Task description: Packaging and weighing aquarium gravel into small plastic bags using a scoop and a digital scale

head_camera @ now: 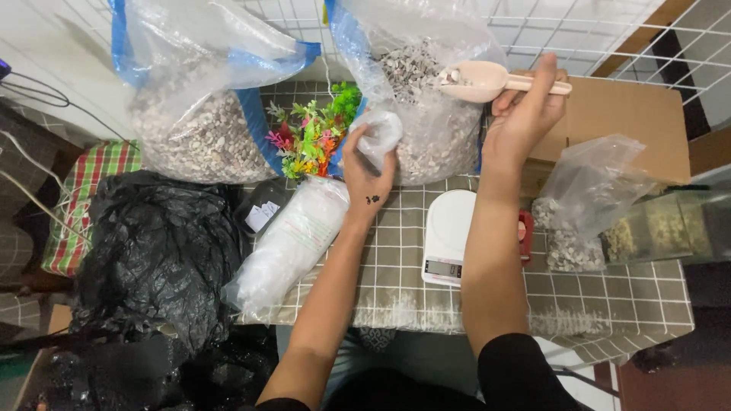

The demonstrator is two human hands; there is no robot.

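The right hand (pixel 525 106) holds a pale plastic scoop (pixel 476 80) by its handle, its bowl loaded with gravel and poised over the open mouth of the clear gravel bag (pixel 426 114) at the far edge of the tabletop (pixel 396 266); the left hand (pixel 365 171) has its grip closed on a small clear bag (pixel 377 133) pinched against the front of that big bag. Judged from this, the scoop wants keeping level so no stones spill, and the small bag's mouth held open and steady just under the scoop's lip. A white kitchen scale (pixel 447 236) sits between the forearms, a part-filled bag of gravel (pixel 579 221) toward the right edge, plastic plants (pixel 316 133) and a second large gravel bag (pixel 202 114) at the far left, a roll of clear bags (pixel 289 243) nearer. The tabletop wears a checked cloth; a white wire grid (pixel 579 30) backs it, black plastic sacks (pixel 160 259) sit off its left edge
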